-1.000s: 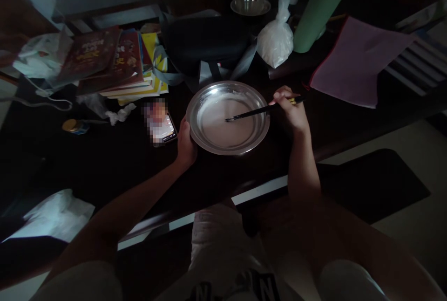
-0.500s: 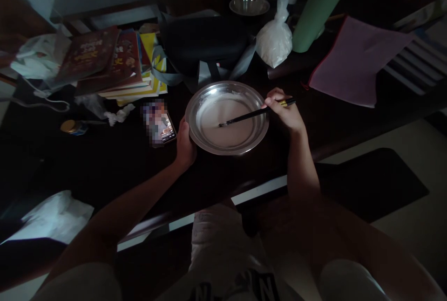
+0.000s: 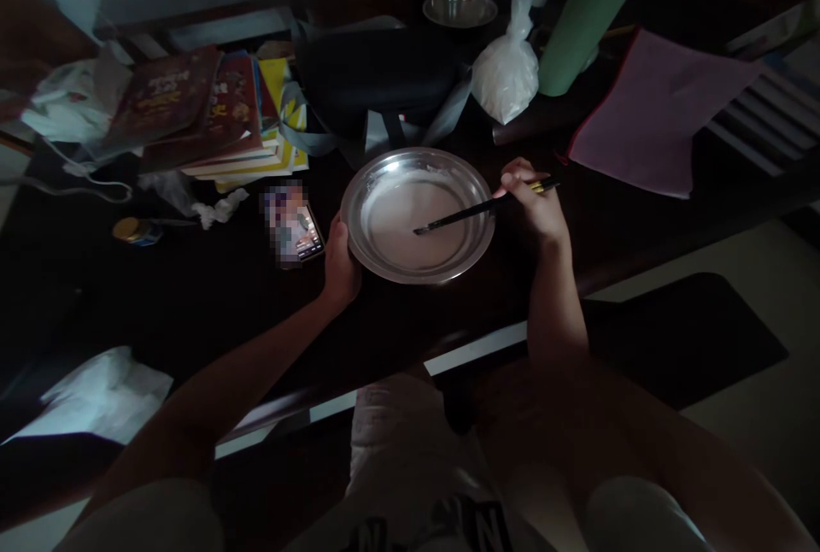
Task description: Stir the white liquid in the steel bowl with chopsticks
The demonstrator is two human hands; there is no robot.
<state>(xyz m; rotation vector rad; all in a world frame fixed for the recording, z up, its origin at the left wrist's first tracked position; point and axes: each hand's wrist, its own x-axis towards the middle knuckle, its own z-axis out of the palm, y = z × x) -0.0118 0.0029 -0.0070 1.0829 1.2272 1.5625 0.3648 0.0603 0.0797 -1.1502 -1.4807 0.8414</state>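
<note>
A shiny metal bowl (image 3: 371,260) with a wide rim stands on the dark table in front of me. Pale, whitish stuff (image 3: 397,223) covers its bottom; whether it is powder or liquid I cannot tell. My left hand (image 3: 342,257) grips the bowl's left rim, thumb on top and fingers hidden beneath. Black chopsticks (image 3: 471,211) with gold bands are pinched in my right hand (image 3: 531,202) beyond the right rim. They slant down to the left across the bowl, their tips at the pale stuff.
Left of the bowl lie a lit phone (image 3: 298,227), a small jar (image 3: 137,231) and stacked books (image 3: 192,108). Behind are a black bag (image 3: 377,69), a second metal bowl (image 3: 459,9), a knotted bag of white powder (image 3: 506,78), a green cylinder (image 3: 589,22) and a purple mesh pouch (image 3: 647,120).
My right hand has shifted slightly to the right, drawing the chopstick tips the same way across the bowl. My left hand keeps its hold on the rim.
</note>
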